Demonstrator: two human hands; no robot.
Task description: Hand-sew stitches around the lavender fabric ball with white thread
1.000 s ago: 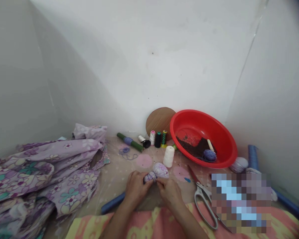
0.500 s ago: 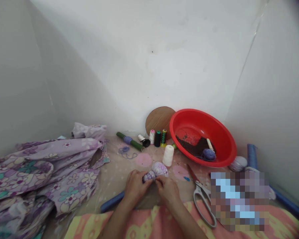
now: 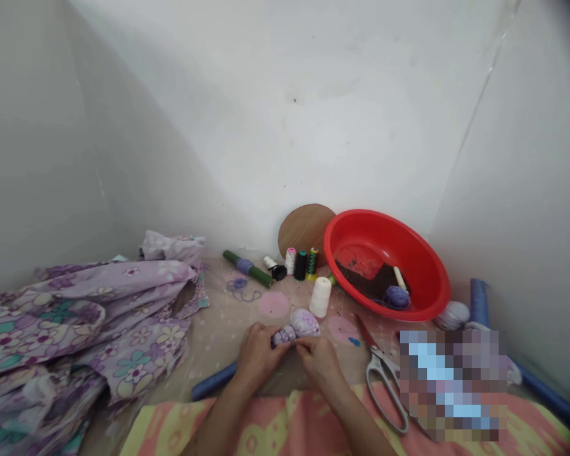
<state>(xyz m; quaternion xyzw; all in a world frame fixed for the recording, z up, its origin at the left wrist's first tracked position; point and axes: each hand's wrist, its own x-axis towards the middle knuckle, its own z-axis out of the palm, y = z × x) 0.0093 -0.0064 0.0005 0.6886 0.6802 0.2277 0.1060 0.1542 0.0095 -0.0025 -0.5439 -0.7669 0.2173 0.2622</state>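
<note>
A small stuffed bundle of flowered cloth [image 3: 306, 323], pinched in at its middle into a larger and a smaller ball, lies in front of me. The fingers of my left hand [image 3: 259, 354] are closed around its smaller end. My right hand [image 3: 320, 360] has thumb and forefinger pinched together right beside the narrow part; what sits between those fingertips is too small to make out. Just behind the bundle stands a white thread cone [image 3: 320, 297]. A blue rod [image 3: 213, 381] lies by my left wrist.
At the left is a heap of flowered fabric [image 3: 137, 335]. A red basin [image 3: 437, 278] holds dark material and purple yarn. Scissors [image 3: 384, 380] lie right of my hands, next to a pixelated patch. Several thread spools [image 3: 302, 265] and a yarn-wrapped green stick [image 3: 261, 275] stand or lie behind.
The camera view has shifted slightly. Both hands stay on the cloth bundle, with only a very small movement of the right fingers.
</note>
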